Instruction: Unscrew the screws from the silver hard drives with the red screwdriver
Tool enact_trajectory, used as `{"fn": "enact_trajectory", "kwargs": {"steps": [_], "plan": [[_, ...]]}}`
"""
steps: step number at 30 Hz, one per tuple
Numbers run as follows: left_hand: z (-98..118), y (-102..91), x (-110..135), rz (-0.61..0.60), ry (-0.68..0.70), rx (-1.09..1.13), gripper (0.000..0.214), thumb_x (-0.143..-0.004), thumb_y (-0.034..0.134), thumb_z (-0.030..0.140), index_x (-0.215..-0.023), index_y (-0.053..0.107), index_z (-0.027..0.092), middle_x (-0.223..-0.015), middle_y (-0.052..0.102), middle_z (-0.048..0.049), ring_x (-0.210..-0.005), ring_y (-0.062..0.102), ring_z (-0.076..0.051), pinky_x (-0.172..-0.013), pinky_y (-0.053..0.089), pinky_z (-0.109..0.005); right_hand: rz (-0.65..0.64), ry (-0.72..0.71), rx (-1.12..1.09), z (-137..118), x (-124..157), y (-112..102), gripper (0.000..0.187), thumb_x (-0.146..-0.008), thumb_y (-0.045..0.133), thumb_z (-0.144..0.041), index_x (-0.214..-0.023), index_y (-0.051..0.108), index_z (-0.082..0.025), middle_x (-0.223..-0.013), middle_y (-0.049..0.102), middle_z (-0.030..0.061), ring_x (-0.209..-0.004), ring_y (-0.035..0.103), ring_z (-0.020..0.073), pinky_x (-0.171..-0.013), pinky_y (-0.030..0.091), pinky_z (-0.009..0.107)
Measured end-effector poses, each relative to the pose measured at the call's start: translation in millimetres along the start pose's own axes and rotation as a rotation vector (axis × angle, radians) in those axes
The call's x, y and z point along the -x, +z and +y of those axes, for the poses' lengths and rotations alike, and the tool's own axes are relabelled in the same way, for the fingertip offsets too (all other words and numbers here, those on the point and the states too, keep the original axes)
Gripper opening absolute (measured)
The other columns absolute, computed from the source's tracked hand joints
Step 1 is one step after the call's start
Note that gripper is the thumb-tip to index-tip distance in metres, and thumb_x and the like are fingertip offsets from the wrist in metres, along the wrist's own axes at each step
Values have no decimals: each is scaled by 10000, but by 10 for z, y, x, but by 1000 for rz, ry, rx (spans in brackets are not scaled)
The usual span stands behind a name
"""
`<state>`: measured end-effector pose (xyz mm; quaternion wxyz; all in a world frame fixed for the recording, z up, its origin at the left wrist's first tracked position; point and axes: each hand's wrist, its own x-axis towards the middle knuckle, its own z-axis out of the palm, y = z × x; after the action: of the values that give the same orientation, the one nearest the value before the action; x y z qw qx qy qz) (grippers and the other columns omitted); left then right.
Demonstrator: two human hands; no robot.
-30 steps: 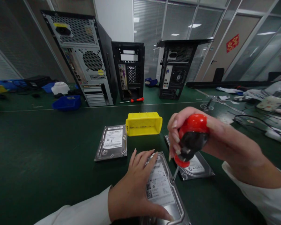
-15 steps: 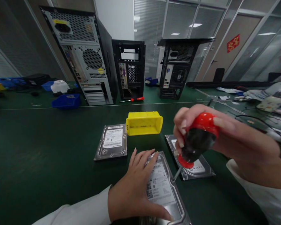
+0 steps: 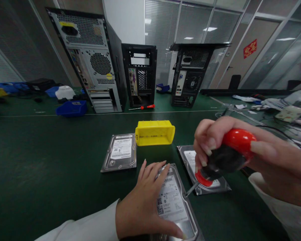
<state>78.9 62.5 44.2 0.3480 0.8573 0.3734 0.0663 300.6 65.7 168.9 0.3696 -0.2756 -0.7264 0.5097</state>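
Observation:
My left hand [image 3: 145,204] lies across a silver hard drive [image 3: 174,197] at the bottom centre, fingers stretched out and thumb near its lower right side. The hand hides much of the drive's left part. Closed round a red and black screwdriver [image 3: 225,155] is my right hand [image 3: 243,147]. The screwdriver tilts, its handle up to the right, and its shaft meets the right edge of the drive under my left hand. Whether the tip sits in a screw is too small to tell. Behind the screwdriver lies a second hard drive [image 3: 188,157], partly covered.
Another hard drive [image 3: 121,152] rests left of a yellow bin [image 3: 155,129]. Three computer cases [image 3: 100,63] stand at the back of the green table [image 3: 52,167]. A red screwdriver [image 3: 147,107] lies before the middle one, a blue bin [image 3: 71,108] at left.
My right hand has moved right and slightly down, tilting the screwdriver further over to the right. The tip stays at the drive's edge. My left hand has hardly moved.

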Motion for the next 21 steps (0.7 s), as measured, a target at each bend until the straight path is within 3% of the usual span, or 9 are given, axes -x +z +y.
{"fn": "enact_trajectory", "kwargs": {"steps": [3, 7, 10, 14, 17, 21], "plan": [[5, 1, -2, 6, 11, -2, 1175, -567, 613, 779, -1466, 80, 242, -1538, 74, -77, -1391, 14, -366, -1064, -82, -629, 22, -44, -92, 12, 35, 48, 165, -815, 631, -338, -913, 598, -210, -897, 594, 44, -747, 603, 159, -620, 523, 247], [-13, 6, -10, 16, 34, -5, 1172, -578, 610, 774, -1466, 75, 228, -1534, 92, -96, -1393, 63, -350, -1075, -91, -605, -37, -133, -171, 96, 22, 79, 163, -781, 675, -190, -860, 540, -237, -718, 586, -21, -594, 546, 112, -545, 479, 231], [-26, 6, -9, 17, 39, 5, 1174, -572, 622, 768, -1465, 73, 239, -1534, 94, -88, -1390, 69, -358, -1071, -93, -611, -46, -107, -126, 76, 34, 60, 154, -793, 654, -314, -898, 572, -239, -728, 562, -6, -632, 546, 137, -561, 490, 253], [-27, 3, 7, 23, 42, 5, 1172, -573, 631, 758, -1465, 87, 227, -1534, 98, -93, -1388, 74, -365, -1070, -90, -615, -26, 32, -19, -22, 80, 21, 237, -857, 546, -415, -1004, 614, -241, -957, 581, 43, -834, 595, 180, -697, 528, 263], [-29, 7, 12, 22, 41, 2, 1158, -588, 623, 754, -1465, 70, 236, -1534, 95, -89, -1391, 60, -357, -1066, -86, -624, -71, -3, -48, -25, 74, 16, 207, -799, 658, -315, -979, 601, -231, -984, 600, 41, -848, 609, 169, -716, 535, 244], [-35, 12, 5, 30, 55, -14, 1159, -589, 619, 756, -1466, 76, 228, -1531, 110, -102, -1390, 78, -353, -1071, -90, -614, -47, -102, -159, 68, 36, 44, 298, -730, 714, -102, -893, 515, -250, -854, 627, -4, -707, 614, 128, -616, 534, 228]]}}
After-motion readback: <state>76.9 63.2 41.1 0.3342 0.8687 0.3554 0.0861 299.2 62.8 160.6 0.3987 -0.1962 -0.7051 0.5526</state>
